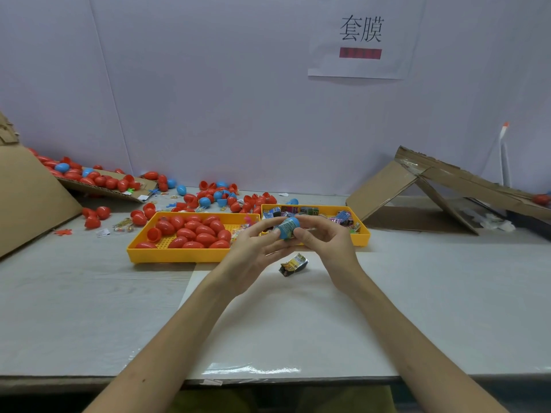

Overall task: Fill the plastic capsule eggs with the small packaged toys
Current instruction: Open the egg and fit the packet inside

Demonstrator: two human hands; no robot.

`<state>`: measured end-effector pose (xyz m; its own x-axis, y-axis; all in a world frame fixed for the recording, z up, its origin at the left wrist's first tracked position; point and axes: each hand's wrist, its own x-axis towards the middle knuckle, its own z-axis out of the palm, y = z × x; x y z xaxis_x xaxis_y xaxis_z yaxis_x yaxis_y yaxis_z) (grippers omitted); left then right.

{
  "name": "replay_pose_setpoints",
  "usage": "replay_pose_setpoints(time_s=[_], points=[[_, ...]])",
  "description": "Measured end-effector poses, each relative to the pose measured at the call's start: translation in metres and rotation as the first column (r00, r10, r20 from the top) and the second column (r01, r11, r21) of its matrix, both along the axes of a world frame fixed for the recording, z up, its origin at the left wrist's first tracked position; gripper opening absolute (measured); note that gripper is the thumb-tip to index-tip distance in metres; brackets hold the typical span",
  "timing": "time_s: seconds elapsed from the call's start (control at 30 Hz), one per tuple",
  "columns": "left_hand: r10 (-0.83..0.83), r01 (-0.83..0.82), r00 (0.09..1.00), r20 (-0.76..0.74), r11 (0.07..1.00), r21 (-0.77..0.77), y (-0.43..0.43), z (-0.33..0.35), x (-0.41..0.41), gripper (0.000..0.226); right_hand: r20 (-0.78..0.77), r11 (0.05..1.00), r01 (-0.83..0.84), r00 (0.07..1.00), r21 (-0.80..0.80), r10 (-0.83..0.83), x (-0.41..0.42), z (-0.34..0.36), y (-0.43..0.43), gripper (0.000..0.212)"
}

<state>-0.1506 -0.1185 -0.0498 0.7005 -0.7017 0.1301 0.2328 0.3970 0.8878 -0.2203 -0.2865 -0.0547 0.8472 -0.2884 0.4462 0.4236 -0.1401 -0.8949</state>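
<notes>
Loose red and blue eggs (205, 201) lie scattered at 10 o'clock behind a yellow tray (179, 258) of red eggs (193, 231), mostly closed, contents unseen. At centre the left hand (253, 248) and right hand (325, 242) both pinch 1 blue capsule egg (285, 234), a printed packet (288, 225) showing inside, seemingly about to be closed up. A spare toy packet (293, 265) lies at 6 o'clock of it, and the second yellow tray (362, 234) at 1 o'clock holds more packaged toys (301, 210): much work seems to remain.

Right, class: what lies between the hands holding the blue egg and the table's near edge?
Head view: nearer than the left hand and right hand gripping the blue egg, one crumpled toy packet lies on the white sheet; otherwise bare sheet.
</notes>
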Motion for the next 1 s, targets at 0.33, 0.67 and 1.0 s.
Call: replay_pose_setpoints(time_s=[0.33, 0.67, 1.0], points=[[-0.026, 0.022, 0.999, 0.048, 0.996, 0.087, -0.0021, -0.0027, 0.0009, 0.033, -0.006, 0.991, -0.069, 0.998, 0.118, 0.07, -0.0016, 0.0028, -0.0011, 0.026], [-0.045, 0.038, 0.997, 0.064, 0.993, 0.111, -0.0026, -0.0034, 0.0008, 0.035, -0.002, 0.988, -0.071, 0.997, 0.136, 0.071, -0.0009, 0.0013, -0.0035, 0.026], [-0.124, 0.118, 0.99, 0.063, 0.988, 0.097, -0.002, 0.0001, -0.0028, 0.03, -0.026, 0.995, -0.067, 0.997, 0.078, 0.069, -0.0009, 0.0012, -0.0014, 0.02]])
